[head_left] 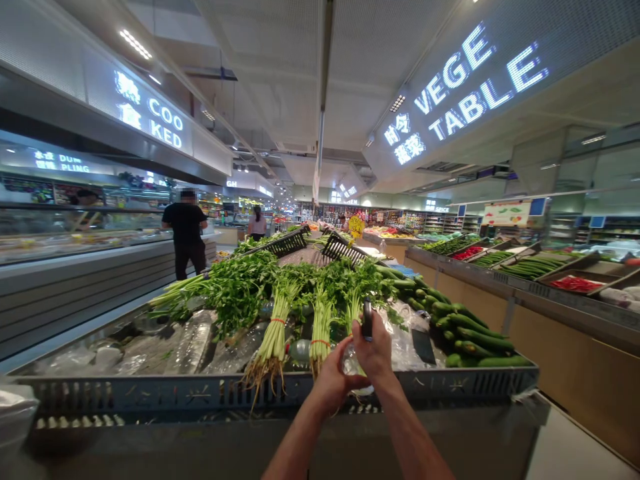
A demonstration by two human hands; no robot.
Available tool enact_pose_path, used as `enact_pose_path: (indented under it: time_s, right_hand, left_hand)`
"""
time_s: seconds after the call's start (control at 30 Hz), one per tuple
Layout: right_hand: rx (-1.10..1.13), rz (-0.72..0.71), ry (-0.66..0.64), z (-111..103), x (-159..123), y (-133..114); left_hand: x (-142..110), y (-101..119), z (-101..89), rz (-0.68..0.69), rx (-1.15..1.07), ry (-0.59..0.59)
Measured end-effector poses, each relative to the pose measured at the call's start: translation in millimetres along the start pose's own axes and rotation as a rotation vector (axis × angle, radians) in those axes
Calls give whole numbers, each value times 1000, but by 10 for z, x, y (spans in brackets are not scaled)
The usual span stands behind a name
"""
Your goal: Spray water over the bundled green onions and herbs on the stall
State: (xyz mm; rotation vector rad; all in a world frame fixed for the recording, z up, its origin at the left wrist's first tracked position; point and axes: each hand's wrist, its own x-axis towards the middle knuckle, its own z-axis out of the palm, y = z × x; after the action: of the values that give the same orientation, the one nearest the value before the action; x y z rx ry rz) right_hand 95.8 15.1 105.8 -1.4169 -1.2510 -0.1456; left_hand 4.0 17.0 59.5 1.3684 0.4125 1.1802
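My left hand (334,379) is at the front of the vegetable bin, its thumb and fingers apart in a curve. Clear plastic (351,363) shows between them; whether they touch it I cannot tell. Close beside it, my right hand (375,350) is closed around a small black object (367,319), whose kind is unclear. Behind my hands stands a bunch of celery (353,312), its lower end hidden. To the left lie a celery bunch with a red band (321,323) and another banded bunch (277,333) with roots hanging over the bin's edge.
The grey bin's slotted front wall (200,393) runs across in front of me. Cucumbers (470,333) are piled at right, loose leafy greens (235,280) at left. A clear bottle (299,350) lies between bunches. A person in black (185,227) stands in the left aisle.
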Motion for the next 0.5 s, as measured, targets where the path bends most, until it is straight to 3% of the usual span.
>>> enact_pose_path:
  time_s: [0.5]
  right_hand:
    - [-45,-6,-5,-34,-30,-101]
  left_hand:
    - [-49,120,26,-8,57,5]
